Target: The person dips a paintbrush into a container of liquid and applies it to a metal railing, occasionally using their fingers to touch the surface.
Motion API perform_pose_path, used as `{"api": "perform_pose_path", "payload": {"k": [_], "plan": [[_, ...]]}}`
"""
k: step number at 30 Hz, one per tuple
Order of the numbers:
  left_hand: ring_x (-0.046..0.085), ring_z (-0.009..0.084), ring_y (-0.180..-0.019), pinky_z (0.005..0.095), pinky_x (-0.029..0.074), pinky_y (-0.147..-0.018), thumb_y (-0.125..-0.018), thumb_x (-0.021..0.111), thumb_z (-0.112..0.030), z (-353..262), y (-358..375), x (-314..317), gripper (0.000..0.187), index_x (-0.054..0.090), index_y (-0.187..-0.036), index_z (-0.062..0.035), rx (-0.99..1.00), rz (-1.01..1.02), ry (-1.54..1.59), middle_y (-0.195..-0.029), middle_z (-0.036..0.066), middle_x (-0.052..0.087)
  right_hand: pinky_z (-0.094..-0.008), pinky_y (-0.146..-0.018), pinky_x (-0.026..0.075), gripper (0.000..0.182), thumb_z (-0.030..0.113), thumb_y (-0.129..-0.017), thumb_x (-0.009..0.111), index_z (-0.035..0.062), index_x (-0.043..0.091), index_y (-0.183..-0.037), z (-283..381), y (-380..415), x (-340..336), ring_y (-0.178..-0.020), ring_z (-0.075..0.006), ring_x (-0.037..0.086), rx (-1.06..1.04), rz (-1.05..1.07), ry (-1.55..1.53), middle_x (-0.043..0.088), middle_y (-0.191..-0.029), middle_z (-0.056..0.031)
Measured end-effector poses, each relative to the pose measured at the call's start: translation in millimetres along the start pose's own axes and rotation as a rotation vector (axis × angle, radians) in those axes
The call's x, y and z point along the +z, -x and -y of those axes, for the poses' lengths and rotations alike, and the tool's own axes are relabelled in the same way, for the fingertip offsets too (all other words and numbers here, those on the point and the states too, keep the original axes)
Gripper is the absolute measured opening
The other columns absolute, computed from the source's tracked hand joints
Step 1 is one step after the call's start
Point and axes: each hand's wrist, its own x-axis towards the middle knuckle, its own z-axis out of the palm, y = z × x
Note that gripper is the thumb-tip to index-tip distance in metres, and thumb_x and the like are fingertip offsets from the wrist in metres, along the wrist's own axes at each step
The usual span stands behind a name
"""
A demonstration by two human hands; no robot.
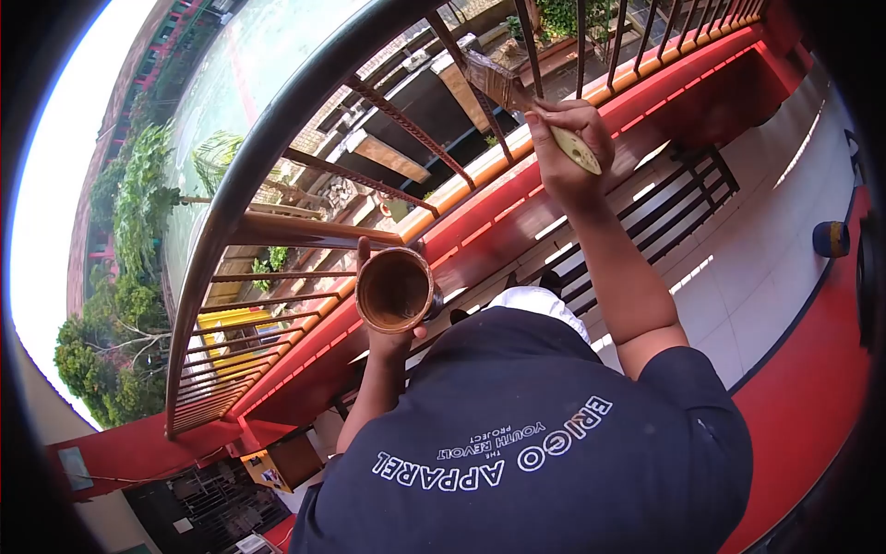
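Observation:
My left hand (389,343) is wrapped round a round cup (371,309), its mouth facing me. Brown paint coats the inside of the cup; how much liquid it holds is hard to tell. My right hand (577,152) grips a paintbrush (580,150) by its pale yellow-green handle. The brush's brown-stained bristles point up and left, at a thin upright bar (489,120) of the metal railing. They appear to touch that bar. The cup is close to a brown post (305,229) of the same railing.
A thick dark handrail (221,198) curves over the bars. Below them runs an orange rail over a red ledge (637,111). Past the railing lie a lower yard and trees (120,351). Behind the ledge are a dark slatted bench (664,203) and white floor tiles (766,240).

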Motion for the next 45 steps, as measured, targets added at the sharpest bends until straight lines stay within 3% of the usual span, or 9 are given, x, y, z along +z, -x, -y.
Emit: {"api": "perform_pose_path", "payload": {"k": [4, 11, 17, 23, 28, 33, 38, 41, 45], "plan": [[0.056, 0.0246, -0.122, 0.0391, 0.042, -0.106, -0.051, 0.091, -0.056, 3, -8, 0, 0.148, -0.003, -0.153, -0.005, 0.062, 0.087, -0.018, -0.124, 0.009, 0.059, -0.0294, -0.07, 0.055, 0.022, -0.004, -0.08, 0.074, 0.004, 0.054, -0.087, -7, 22, -5, -0.084, -0.0208, 0.068, 0.071, -0.051, 0.039, 0.065, -0.086, -0.0113], [0.058, 0.0238, -0.12, 0.0382, 0.043, -0.105, -0.052, 0.091, -0.056, 7, -8, 0, 0.146, -0.001, -0.153, -0.0052, 0.032, 0.063, -0.021, -0.124, 0.009, 0.059, -0.0329, -0.063, 0.057, 0.027, -0.007, -0.073, 0.076, 0.0061, 0.057, -0.087, -24, 27, -6, -0.079, -0.0253, 0.069, -0.241, 0.114, 0.182, 0.067, -0.09, -0.0131], [0.056, 0.023, -0.122, 0.0387, 0.043, -0.106, -0.05, 0.092, -0.055, 4, -8, 1, 0.148, -0.002, -0.153, -0.0063, -0.074, 0.048, 0.013, -0.13, 0.011, 0.056, -0.0356, -0.074, 0.061, 0.024, -0.006, -0.072, 0.075, 0.0062, 0.059, -0.084, -1, 14, 1, -0.093, -0.0299, 0.071, -0.387, 0.305, 0.356, 0.066, -0.095, -0.0122], [0.055, 0.0233, -0.123, 0.0394, 0.041, -0.107, -0.049, 0.091, -0.057, 11, -11, -1, 0.148, -0.002, -0.153, -0.0074, -0.037, 0.044, 0.015, -0.132, 0.012, 0.055, -0.0348, -0.07, 0.06, 0.023, -0.005, -0.071, 0.075, 0.0065, 0.06, -0.084, -5, 16, 1, -0.091, -0.0281, 0.071, -0.412, 0.179, 0.259, 0.067, -0.093, -0.0121], [0.057, 0.0221, -0.119, 0.0388, 0.043, -0.105, -0.048, 0.09, -0.06, 6, -13, -1, 0.149, 0.0, -0.153, -0.0053, -0.015, 0.053, -0.023, -0.127, 0.009, 0.057, -0.0316, -0.072, 0.059, 0.019, -0.003, -0.079, 0.073, 0.0048, 0.057, -0.086, -6, 22, -15, -0.081, -0.0243, 0.071, -0.123, 0.185, 0.207, 0.067, -0.088, -0.0117], [0.058, 0.021, -0.116, 0.0373, 0.046, -0.101, -0.046, 0.091, -0.058, 5, -15, 2, 0.15, 0.0, -0.153, -0.0052, -0.081, 0.017, -0.017, -0.123, 0.009, 0.058, -0.0345, -0.076, 0.061, 0.021, -0.001, -0.088, 0.067, 0.0033, 0.047, -0.096, 1, -8, -1, -0.08, -0.0205, 0.069, 0.75, -0.354, -0.706, 0.064, -0.091, -0.0112], [0.06, 0.0197, -0.113, 0.0357, 0.046, -0.101, -0.047, 0.09, -0.058, 3, -18, 1, 0.15, -0.002, -0.152, -0.004, -0.031, 0.036, -0.031, -0.122, 0.009, 0.059, -0.0328, -0.073, 0.062, 0.019, -0.003, -0.088, 0.063, 0.0045, 0.047, -0.095, -42, 25, -16, -0.081, -0.0211, 0.07, 0.956, -0.351, -0.511, 0.064, -0.092, -0.0139], [0.06, 0.0195, -0.111, 0.0357, 0.046, -0.101, -0.048, 0.09, -0.058, -5, -19, 7, 0.15, -0.004, -0.152, -0.0049, -0.076, 0.061, -0.044, -0.122, 0.009, 0.06, -0.029, -0.074, 0.061, 0.018, -0.002, -0.089, 0.065, 0.0038, 0.048, -0.094, -16, 10, -15, -0.082, -0.018, 0.069, 0.732, -0.373, -0.56, 0.065, -0.09, -0.0121], [0.06, 0.0199, -0.112, 0.0368, 0.045, -0.102, -0.048, 0.089, -0.059, -7, -17, 10, 0.15, -0.005, -0.152, -0.0046, -0.09, 0.048, -0.044, -0.121, 0.008, 0.06, -0.0296, -0.07, 0.057, 0.019, -0.006, -0.08, 0.072, 0.0035, 0.058, -0.089, -13, 2, -1, -0.084, -0.0219, 0.07, -0.096, -0.057, 0.112, 0.065, -0.086, -0.0104]]}}
